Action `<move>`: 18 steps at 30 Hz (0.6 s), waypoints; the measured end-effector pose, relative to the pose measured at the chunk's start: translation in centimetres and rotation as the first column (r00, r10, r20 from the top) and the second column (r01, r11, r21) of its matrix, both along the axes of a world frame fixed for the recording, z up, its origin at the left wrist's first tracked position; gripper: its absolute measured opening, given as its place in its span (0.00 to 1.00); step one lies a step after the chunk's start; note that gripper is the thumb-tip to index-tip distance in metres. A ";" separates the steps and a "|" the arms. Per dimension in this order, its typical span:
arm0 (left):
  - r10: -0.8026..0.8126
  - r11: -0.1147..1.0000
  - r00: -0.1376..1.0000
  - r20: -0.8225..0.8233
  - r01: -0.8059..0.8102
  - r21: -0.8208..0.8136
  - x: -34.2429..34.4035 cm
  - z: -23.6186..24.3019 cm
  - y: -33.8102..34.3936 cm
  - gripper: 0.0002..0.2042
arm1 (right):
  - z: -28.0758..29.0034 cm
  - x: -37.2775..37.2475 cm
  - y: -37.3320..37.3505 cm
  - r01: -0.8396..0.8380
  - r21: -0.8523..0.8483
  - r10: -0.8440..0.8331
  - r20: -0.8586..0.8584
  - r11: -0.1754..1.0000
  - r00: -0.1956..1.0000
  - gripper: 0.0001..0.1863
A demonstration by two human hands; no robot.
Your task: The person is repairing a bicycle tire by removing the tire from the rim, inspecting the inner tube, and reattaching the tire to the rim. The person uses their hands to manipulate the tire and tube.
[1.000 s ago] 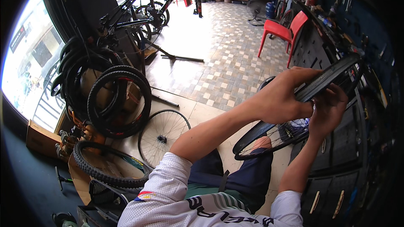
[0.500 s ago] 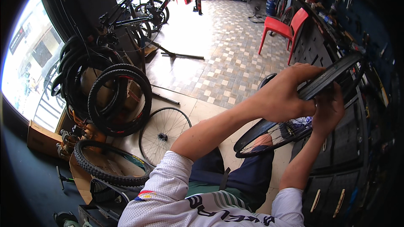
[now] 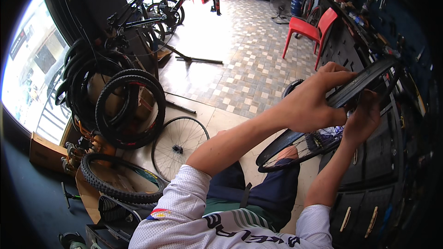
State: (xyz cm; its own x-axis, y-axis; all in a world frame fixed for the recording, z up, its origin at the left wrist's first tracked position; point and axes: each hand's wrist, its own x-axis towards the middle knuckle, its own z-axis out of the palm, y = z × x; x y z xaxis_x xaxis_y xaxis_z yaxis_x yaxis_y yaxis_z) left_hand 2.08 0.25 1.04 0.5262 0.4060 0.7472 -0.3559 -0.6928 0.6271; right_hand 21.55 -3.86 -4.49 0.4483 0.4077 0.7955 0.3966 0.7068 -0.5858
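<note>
Up at the right I have a black bicycle wheel tilted, its bare rim close to me. A lower stretch of black rim with spokes crosses by my knee and seems to belong to the same wheel. My left hand is closed around the rim, thumb below and fingers over the top. Just under it, my right hand has its fingers curled against the rim's underside; the fingertips are partly hidden and dark. The wheel's hub area is partly covered by my arms.
At left, several loose tyres are stacked by a window. A spoked wheel lies on the floor beside another tyre. A bicycle frame hangs on a stand. A red chair stands near black drawers at right.
My right hand has shifted slightly up and right along the rim, its fingers changing position. My left hand keeps its grip, and the wheel stays almost where it was.
</note>
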 end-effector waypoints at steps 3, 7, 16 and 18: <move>-0.030 0.997 0.999 -0.023 0.029 -0.076 -0.4 0.4 0.1 0.34 | -0.5 -0.1 0.1 -0.127 0.009 0.127 -0.045 0.992 0.991 0.09; -0.043 0.987 0.997 -0.056 0.034 -0.160 -0.6 0.3 0.4 0.34 | 0.3 -2.4 -0.4 -0.086 -0.021 0.088 0.060 0.996 0.994 0.17; 0.026 0.999 0.995 -0.100 -0.028 -0.026 -0.5 0.5 -0.2 0.35 | 1.0 -1.0 -0.2 -0.011 0.054 0.010 0.016 0.998 1.000 0.07; 0.008 1.000 0.998 -0.056 -0.009 -0.029 -0.3 0.1 0.3 0.36 | 1.3 -1.7 0.4 -0.013 0.023 0.015 -0.097 1.000 0.995 0.08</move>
